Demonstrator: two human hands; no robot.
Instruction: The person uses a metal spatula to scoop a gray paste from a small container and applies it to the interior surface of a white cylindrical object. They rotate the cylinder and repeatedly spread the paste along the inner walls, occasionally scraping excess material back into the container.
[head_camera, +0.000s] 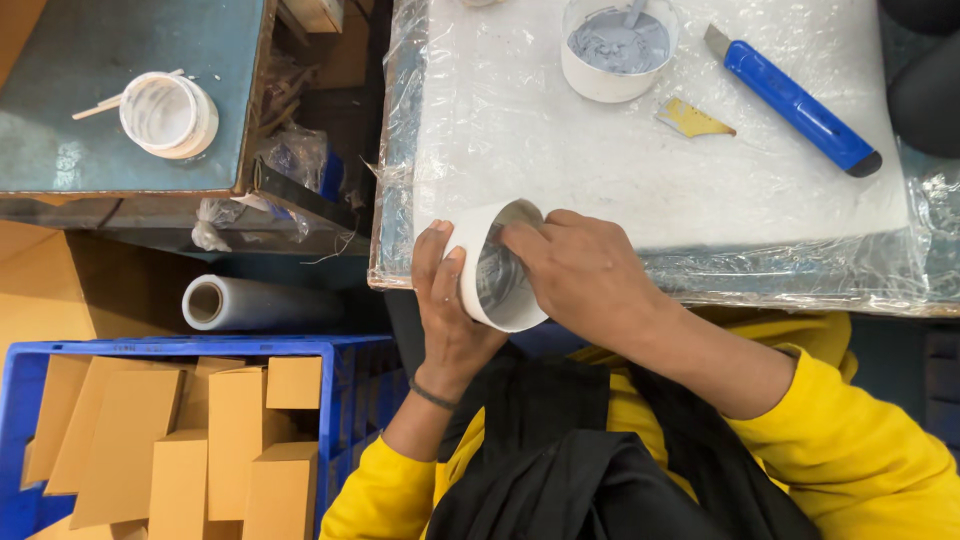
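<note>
My left hand (447, 305) grips a white cup (470, 262) from below, at the near edge of the plastic-wrapped white work board (560, 150). The cup is tilted on its side, its grey-smeared inside facing right. My right hand (580, 275) reaches into the cup's mouth with its fingertips against the inner wall; whether it holds anything there is hidden. Both sleeves are yellow, and a black cloth lies over my lap.
A white tub of grey paste (617, 45) with a stick in it, a yellow scrap (692, 120) and a blue utility knife (795, 100) lie on the board. On the left are a teal table with another white tub (168, 113), a film roll (250, 303) and a blue crate of cardboard boxes (170, 440).
</note>
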